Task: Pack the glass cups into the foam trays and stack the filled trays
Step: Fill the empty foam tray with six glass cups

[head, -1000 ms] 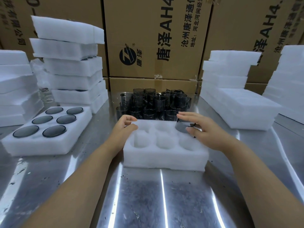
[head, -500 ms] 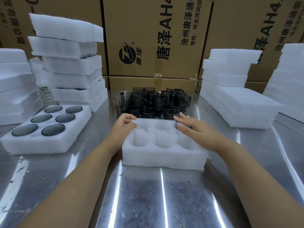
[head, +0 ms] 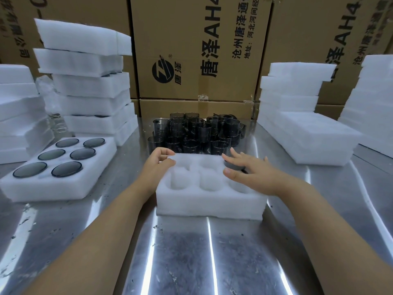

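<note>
Foam tray (head: 209, 204) sits centred on the steel table (head: 180, 252). Left hand (head: 158, 161) grips the tray's far-left corner, with the fingers curled over the edge and the thumb on top. Right hand (head: 253, 171) is spread, fingers straight, laid across the top of a glass cup (head: 232, 165). The cup stands in the far-right cavity with its dark rim proud of the foam. Loose cups (head: 197, 133) cluster just behind the tray. A filled tray (head: 57, 186) holding six lies apart to the left.

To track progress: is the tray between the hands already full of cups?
No, the tray holds only one cup, in its far right pocket, and other pockets show bare foam.
</note>
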